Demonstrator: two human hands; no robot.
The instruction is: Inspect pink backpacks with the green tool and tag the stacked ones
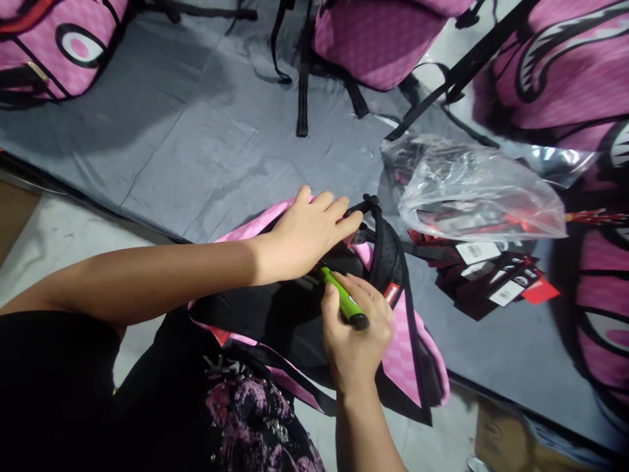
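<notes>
A pink and black backpack (400, 347) lies at the near edge of the grey-covered table, its black side turned up. My left hand (304, 239) presses on its upper part, fingers stretched out over the black fabric. In my right hand (361, 334) is a tool with a bright green handle (341, 295) and a black end cap. The tool's working tip points into the black fabric just below my left hand and is mostly hidden. Beside my hands a black padded strap (388, 252) with a small red label curves over the bag.
Right of the backpack lie black and red hang tags (491, 278) with white stickers, partly under a clear plastic bag (481, 190). More pink backpacks (388, 42) stand along the far side, with others at the far left and right. Loose black straps (303, 98) trail across the grey cover (196, 137).
</notes>
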